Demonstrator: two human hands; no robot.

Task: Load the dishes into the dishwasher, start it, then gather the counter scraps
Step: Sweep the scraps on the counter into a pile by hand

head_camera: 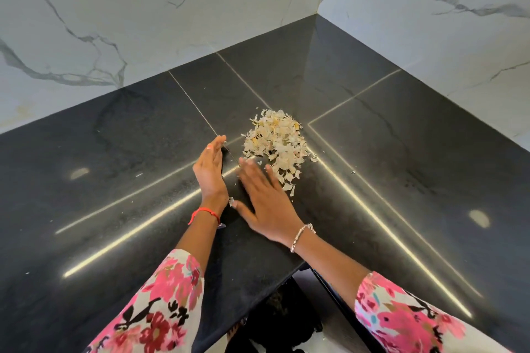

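A heap of pale, papery scraps point(277, 140) lies on the black counter point(120, 169) near its inner corner. My left hand point(210, 172) stands on its edge just left of the heap, fingers straight, palm facing the scraps. My right hand point(263, 203) lies flat and blurred on the counter at the heap's near edge, fingers straight and reaching the nearest scraps. Neither hand holds anything.
White marble walls point(143, 14) close the counter on the left and right, meeting at the far corner. A few stray flakes point(353, 172) lie apart from the heap. The counter's front edge cuts inward below my arms, over a dark floor area point(275, 321).
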